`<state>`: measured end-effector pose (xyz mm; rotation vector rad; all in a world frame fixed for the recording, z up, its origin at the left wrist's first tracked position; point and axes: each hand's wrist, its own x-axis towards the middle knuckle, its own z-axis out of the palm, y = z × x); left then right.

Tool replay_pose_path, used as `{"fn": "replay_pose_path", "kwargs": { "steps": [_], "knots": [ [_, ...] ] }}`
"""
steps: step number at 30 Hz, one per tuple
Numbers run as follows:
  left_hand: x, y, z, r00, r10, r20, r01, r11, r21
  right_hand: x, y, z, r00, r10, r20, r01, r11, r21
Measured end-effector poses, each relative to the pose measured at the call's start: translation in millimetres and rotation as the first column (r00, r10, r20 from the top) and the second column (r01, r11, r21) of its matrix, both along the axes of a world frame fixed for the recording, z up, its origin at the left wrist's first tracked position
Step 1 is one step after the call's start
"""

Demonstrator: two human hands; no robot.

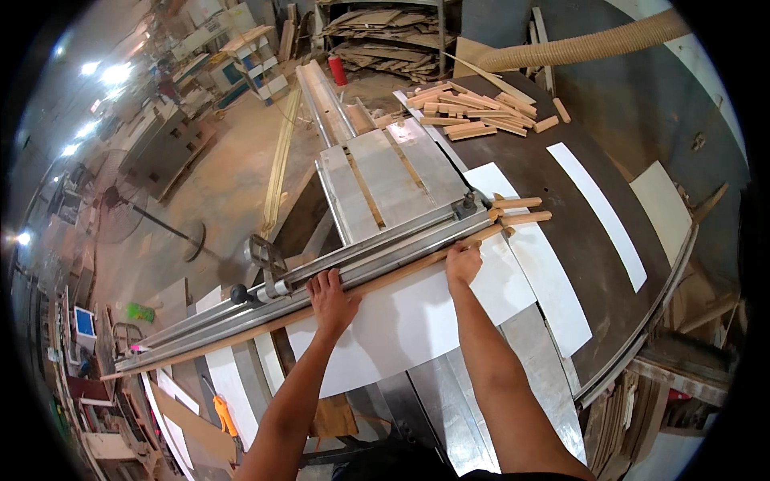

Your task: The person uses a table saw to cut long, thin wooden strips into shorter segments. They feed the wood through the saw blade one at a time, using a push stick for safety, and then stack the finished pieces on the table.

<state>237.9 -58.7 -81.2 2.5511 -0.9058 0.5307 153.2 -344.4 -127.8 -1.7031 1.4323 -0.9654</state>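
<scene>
A long, thin wooden strip [401, 274] lies along the near side of a metal fence [385, 255] on a sliding table saw. My left hand [330, 305] bends its fingers over the fence, with the thumb side against the strip. Farther right, my right hand [464, 264] is closed around the strip near its right end. Just beyond that end, short wooden pieces [525, 218] stick out past the fence's end. Under the strip and my forearms lies a white panel [385, 329]. The saw blade cannot be made out.
Short wooden pieces [481, 112] are heaped on the dark tabletop [561, 184] at the far right, near a curved white strip [597, 212]. A ribbed hose [593, 44] crosses above. An orange air gun [224, 415] lies at lower left; a standing fan [112, 195] is farther left.
</scene>
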Motion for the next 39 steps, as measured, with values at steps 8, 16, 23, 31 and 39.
{"fn": "replay_pose_path", "kwargs": {
  "steps": [8,16,23,31,39],
  "knots": [
    [0,-9,17,0.984,0.11,-0.136,-0.104,0.993,0.055,0,-3,1,0.996,0.035,-0.077,-0.034,0.999,0.015],
    [3,-11,28,0.963,0.152,-0.221,-0.128,0.985,0.118,-4,4,7,1.0,0.014,-0.009,-0.014,0.999,0.031],
    [2,-15,30,0.957,0.152,-0.247,-0.122,0.984,0.131,-13,-2,2,0.999,0.049,0.01,-0.049,0.999,-0.014],
    [5,-9,33,0.962,0.144,-0.233,-0.11,0.983,0.15,9,-23,-42,0.999,-0.029,-0.04,0.03,0.999,0.02],
    [6,-26,24,0.961,0.118,-0.249,-0.078,0.983,0.164,-21,-80,-106,0.999,-0.031,-0.036,0.004,0.813,-0.583]
  ]
}}
